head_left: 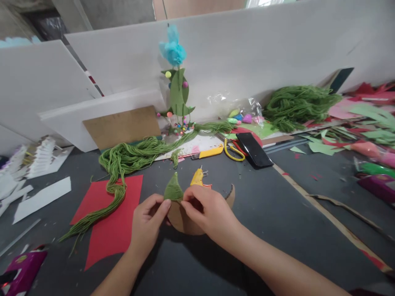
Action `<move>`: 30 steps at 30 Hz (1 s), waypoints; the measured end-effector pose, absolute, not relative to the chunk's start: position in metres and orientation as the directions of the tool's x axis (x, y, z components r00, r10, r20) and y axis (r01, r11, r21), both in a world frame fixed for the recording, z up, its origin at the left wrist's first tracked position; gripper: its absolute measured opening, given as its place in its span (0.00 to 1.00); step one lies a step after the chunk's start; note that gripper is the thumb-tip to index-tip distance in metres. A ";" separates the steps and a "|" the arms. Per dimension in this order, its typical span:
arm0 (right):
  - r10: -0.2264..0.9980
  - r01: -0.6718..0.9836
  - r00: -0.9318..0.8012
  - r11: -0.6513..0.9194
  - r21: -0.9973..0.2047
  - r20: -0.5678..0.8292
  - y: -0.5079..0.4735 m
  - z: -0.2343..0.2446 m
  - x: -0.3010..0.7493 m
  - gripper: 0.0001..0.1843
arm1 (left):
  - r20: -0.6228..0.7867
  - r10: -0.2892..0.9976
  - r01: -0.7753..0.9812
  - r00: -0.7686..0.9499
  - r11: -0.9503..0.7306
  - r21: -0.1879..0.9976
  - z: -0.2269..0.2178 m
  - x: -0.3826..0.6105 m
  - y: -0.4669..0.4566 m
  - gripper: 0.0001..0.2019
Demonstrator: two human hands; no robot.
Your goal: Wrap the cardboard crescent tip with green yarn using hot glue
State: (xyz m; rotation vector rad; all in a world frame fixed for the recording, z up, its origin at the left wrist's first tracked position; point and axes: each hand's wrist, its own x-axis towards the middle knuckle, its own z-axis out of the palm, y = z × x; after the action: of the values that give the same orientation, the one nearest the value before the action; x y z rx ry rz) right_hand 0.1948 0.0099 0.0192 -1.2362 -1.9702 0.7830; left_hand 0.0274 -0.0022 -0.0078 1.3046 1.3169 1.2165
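A brown cardboard crescent (185, 222) is held up above the dark table, one tip covered in green yarn (173, 188) laid in close rows. My left hand (151, 216) grips the crescent's left edge, thumb in front just below the yarn. With finger and thumb pinched together, my right hand (206, 209) works at the lower edge of the yarn-covered part; the strand between its fingers is too small to see clearly. The crescent's other bare tip (230, 197) shows beyond my right hand. Just behind that hand lies a yellow glue gun (197, 176), partly hidden.
Loose green yarn (132, 158) trails over red paper (112, 222) on the left. A yellow cutter (211, 152), yellow-handled scissors (233, 150) and a black phone (254, 150) lie behind. A blue flower decoration (174, 51) stands against the white board. Paper scraps (376, 119) cover the right.
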 end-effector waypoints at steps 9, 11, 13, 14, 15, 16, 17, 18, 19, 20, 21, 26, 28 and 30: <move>0.967 0.412 -0.221 0.208 -0.887 0.124 0.018 0.019 0.198 0.05 | 0.044 0.997 0.098 -0.064 -0.038 0.994 -0.010 0.025 -0.004 0.09; 0.963 0.427 -0.231 0.230 -0.875 0.140 0.020 0.019 0.200 0.07 | 0.038 0.998 0.102 -0.058 -0.032 0.994 -0.011 0.025 -0.004 0.09; 0.955 0.446 -0.255 0.256 -0.858 0.153 0.021 0.020 0.201 0.06 | 0.043 0.998 0.119 -0.050 -0.036 0.992 -0.011 0.025 -0.004 0.10; 0.950 0.453 -0.268 0.269 -0.850 0.158 0.021 0.020 0.202 0.05 | 0.049 0.998 0.131 -0.047 -0.042 0.990 -0.012 0.025 -0.004 0.10; 0.946 0.459 -0.280 0.281 -0.843 0.163 0.022 0.021 0.203 0.05 | 0.058 0.997 0.141 -0.047 -0.051 0.989 -0.012 0.025 -0.003 0.10; 0.943 0.465 -0.289 0.290 -0.836 0.166 0.022 0.021 0.204 0.05 | 0.068 0.996 0.146 -0.049 -0.060 0.987 -0.013 0.025 -0.003 0.10; 0.941 0.471 -0.293 0.296 -0.831 0.169 0.022 0.022 0.204 0.05 | 0.073 0.996 0.149 -0.052 -0.065 0.987 -0.013 0.025 -0.002 0.10; 0.941 0.478 -0.293 0.299 -0.826 0.171 0.022 0.022 0.204 0.05 | 0.074 0.996 0.147 -0.053 -0.066 0.987 -0.014 0.025 -0.002 0.10; 0.942 0.486 -0.289 0.296 -0.822 0.168 0.022 0.022 0.204 0.05 | 0.071 0.996 0.143 -0.051 -0.063 0.988 -0.014 0.025 -0.001 0.10; 0.946 0.496 -0.281 0.288 -0.819 0.162 0.022 0.021 0.203 0.05 | 0.065 0.997 0.136 -0.047 -0.058 0.989 -0.014 0.025 -0.001 0.10; 0.950 0.505 -0.271 0.275 -0.818 0.153 0.022 0.021 0.202 0.06 | 0.054 0.998 0.130 -0.041 -0.049 0.990 -0.014 0.026 -0.001 0.09; 0.961 0.502 -0.263 0.211 -0.839 0.084 0.020 0.013 0.194 0.06 | -0.047 0.998 0.159 -0.037 0.052 0.986 -0.011 0.029 0.001 0.08; 0.962 0.489 -0.264 0.198 -0.850 0.072 0.019 0.010 0.191 0.06 | -0.077 0.995 0.207 -0.062 0.088 0.974 -0.011 0.030 0.001 0.11; 0.963 0.479 -0.261 0.190 -0.857 0.067 0.020 0.009 0.190 0.06 | -0.078 0.993 0.260 -0.092 0.099 0.961 -0.010 0.031 0.001 0.14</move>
State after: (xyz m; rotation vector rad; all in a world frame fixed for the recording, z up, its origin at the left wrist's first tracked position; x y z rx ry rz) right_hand 0.1896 0.0195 0.0087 -1.3509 -1.8373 0.9825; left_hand 0.0305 0.0013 -0.0101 1.2939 1.5059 1.0626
